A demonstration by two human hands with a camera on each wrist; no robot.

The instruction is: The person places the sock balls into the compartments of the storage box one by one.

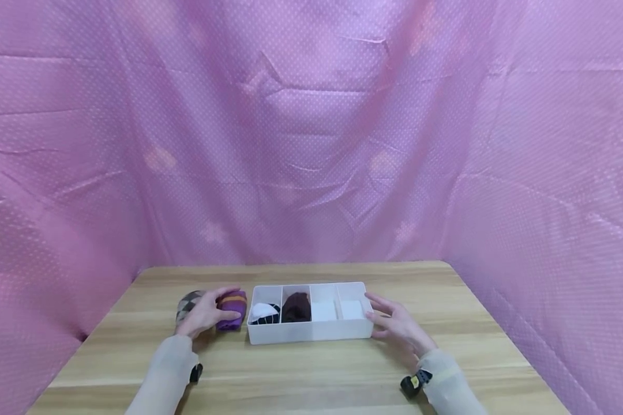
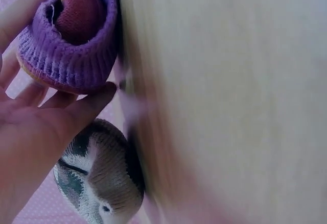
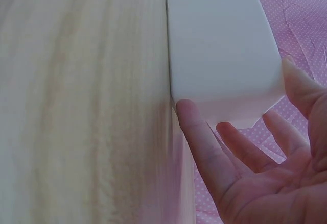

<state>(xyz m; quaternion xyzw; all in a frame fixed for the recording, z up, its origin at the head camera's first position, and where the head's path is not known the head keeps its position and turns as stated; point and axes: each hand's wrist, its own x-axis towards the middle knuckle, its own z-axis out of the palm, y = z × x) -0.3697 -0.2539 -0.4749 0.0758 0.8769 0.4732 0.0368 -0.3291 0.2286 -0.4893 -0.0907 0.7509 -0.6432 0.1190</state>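
Gripping purple sock (image 1: 235,305) left of box (image 1: 311,332): our left hand (image 1: 205,314) | touching box's right end, spread: our right hand (image 1: 398,324)

Pink drapes (image 1: 311,150) — wooden table (image 1: 311,380)

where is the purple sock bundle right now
In the head view, the purple sock bundle is on the wooden table, just left of the white divided box and right of the checkered bundle, with the left grip around it.
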